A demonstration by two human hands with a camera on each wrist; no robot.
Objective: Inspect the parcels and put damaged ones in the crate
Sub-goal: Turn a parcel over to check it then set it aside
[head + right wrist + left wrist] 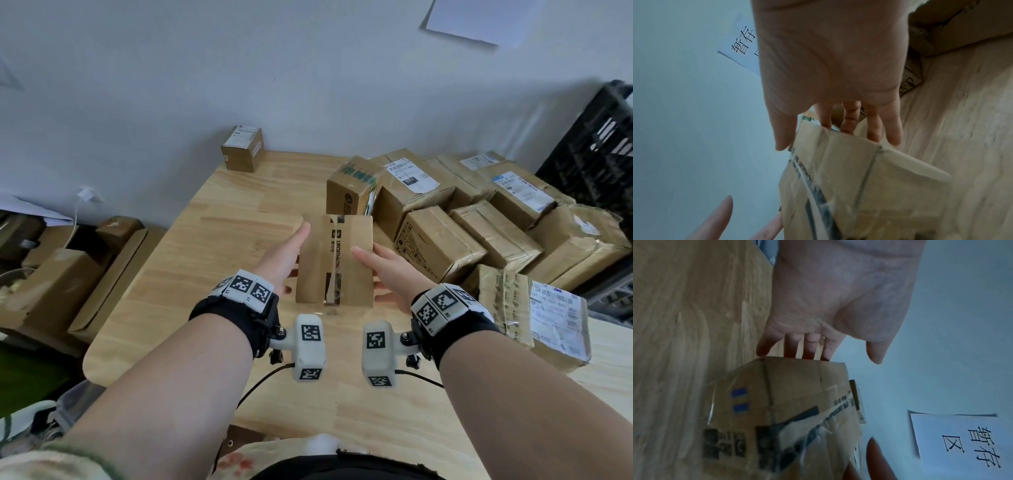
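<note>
A tall brown cardboard parcel with a printed tape strip down its middle stands upright at the centre of the wooden table. My left hand presses its left side with straight fingers, thumb raised. My right hand presses its right side, thumb lying on the front face. In the left wrist view the parcel shows torn, ragged tape, and the fingers reach behind it. In the right wrist view the straight fingers lie behind the parcel. Whether it touches the table I cannot tell.
A pile of several taped parcels fills the table's right side, and a labelled one lies nearer me. A black slatted crate stands at far right. One small box sits at the back edge. Cardboard boxes lie on the floor, left.
</note>
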